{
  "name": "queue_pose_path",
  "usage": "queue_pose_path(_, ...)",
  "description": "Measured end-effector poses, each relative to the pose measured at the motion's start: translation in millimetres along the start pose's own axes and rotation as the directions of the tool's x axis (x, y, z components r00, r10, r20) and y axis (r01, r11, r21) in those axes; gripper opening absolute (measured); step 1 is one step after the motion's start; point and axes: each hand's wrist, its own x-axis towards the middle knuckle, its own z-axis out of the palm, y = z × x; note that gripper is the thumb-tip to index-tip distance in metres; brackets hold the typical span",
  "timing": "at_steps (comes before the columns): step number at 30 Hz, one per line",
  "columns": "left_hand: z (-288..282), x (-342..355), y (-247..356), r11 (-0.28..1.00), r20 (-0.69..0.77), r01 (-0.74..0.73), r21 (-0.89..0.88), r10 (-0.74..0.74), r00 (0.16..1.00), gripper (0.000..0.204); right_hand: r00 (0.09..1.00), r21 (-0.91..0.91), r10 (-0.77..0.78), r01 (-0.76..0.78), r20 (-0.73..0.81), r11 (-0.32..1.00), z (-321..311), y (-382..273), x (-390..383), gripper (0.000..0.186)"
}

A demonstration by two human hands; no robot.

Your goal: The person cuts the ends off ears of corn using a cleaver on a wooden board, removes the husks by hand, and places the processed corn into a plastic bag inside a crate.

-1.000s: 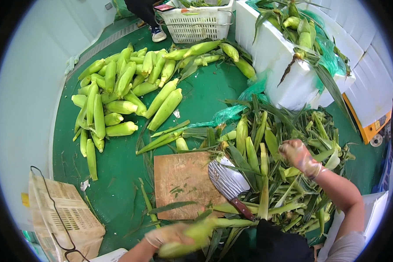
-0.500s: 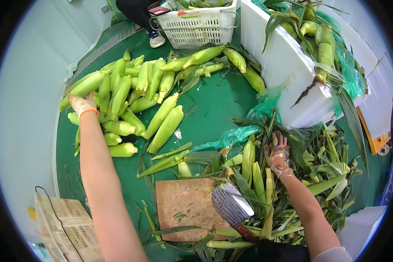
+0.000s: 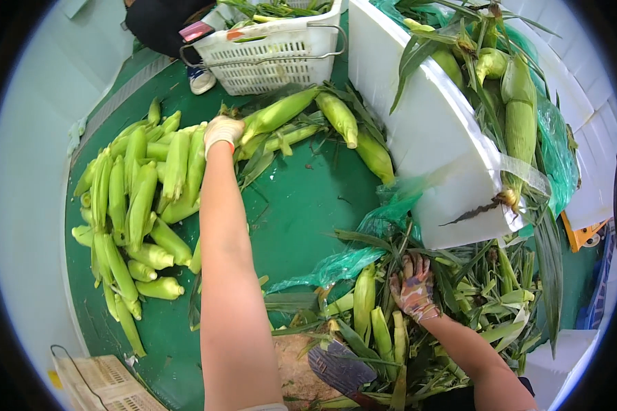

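Head view: left hand [image 3: 223, 131] at corn [image 3: 281, 114], grip unclear; right hand [image 3: 414, 288] splayed on husks [image 3: 469, 293].

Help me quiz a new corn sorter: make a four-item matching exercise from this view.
1. Chopping knife
2. Left hand
3. Right hand
4. White perforated crate

A. At the husk heap
B. With green leaves inside
C. By the cutting board's right side
D. At the ears of corn

Pairs: 1-C, 2-D, 3-A, 4-B
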Motion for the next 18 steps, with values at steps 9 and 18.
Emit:
queue_pose_path(9,30,35,-21,1.000,0.359,-0.029,0.005,0.025,0.933,0.092,0.985,-0.141,-0.012,0.037,0.173,0.989,-15,-18,-7,0.079)
queue_pose_path(18,74,-109,68,0.889,0.680,-0.335,-0.312,0.455,0.575,0.083,0.987,-0.156,0.011,0.014,0.157,0.988,-18,-36,-5,0.073)
